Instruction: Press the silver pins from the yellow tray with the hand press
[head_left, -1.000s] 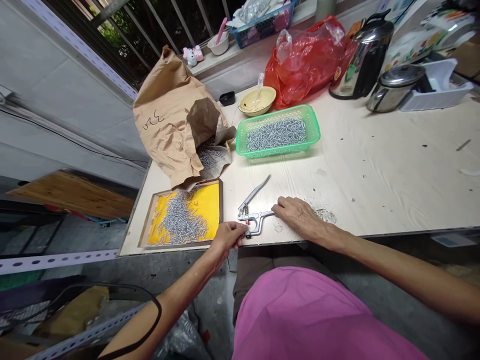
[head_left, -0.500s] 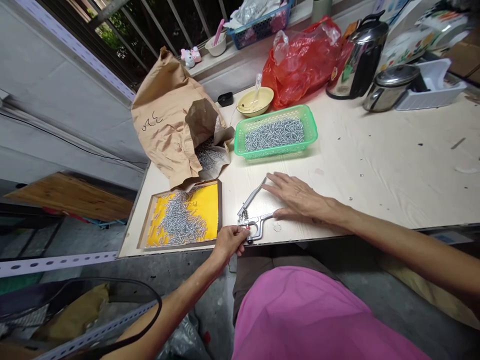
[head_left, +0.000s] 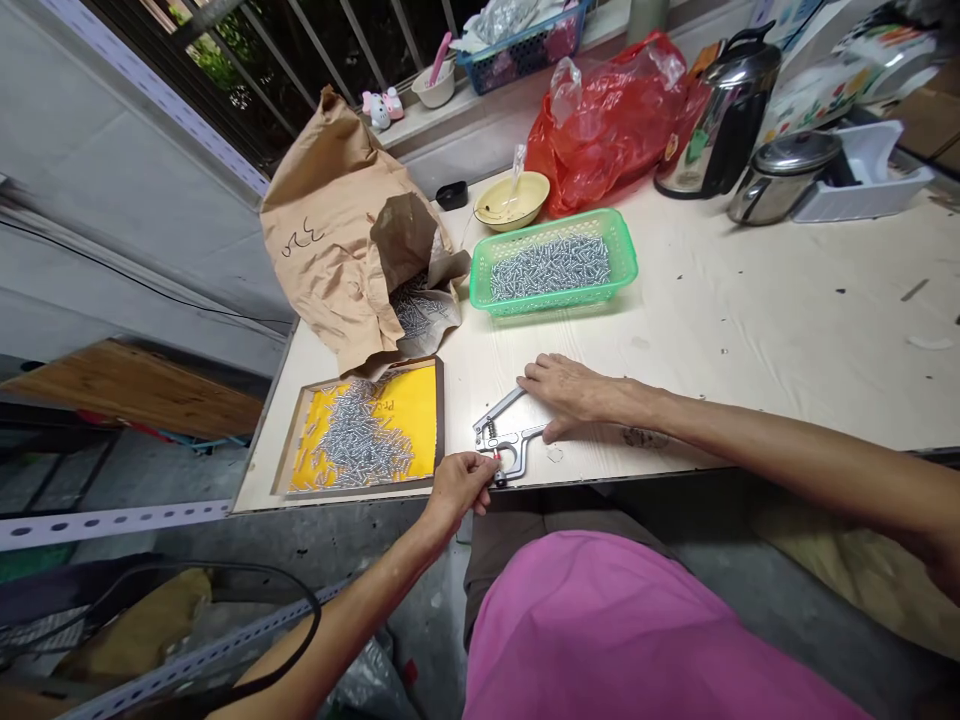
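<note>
A silver spring-loaded hand tool [head_left: 513, 438], with two handles and a C-shaped jaw, lies at the table's front edge. My right hand [head_left: 571, 388] grips its handle ends, fingers curled over the upper handle and thumb at the lower one. The handles stand apart. At the jaw, my left hand [head_left: 461, 487] is closed in a pinch; a small red part shows by the fingertips, but what they hold is hidden. Left of that hand, a shallow tray [head_left: 439, 420] with a yellow base holds a heap of small silver metal pins [head_left: 360, 440].
Behind the hands, a green basket [head_left: 555, 298] holds many similar pins. An open brown paper bag [head_left: 330, 240] spills more beside the tray. Farther back are a yellow bowl [head_left: 517, 205], a red plastic bag [head_left: 600, 130], a kettle [head_left: 724, 110] and a lidded metal pot [head_left: 780, 180].
My right hand has closed around the handle ends; its fingers were stretched out before. The upper handle has swung down a little toward the lower one. My left hand stays at the jaw.
</note>
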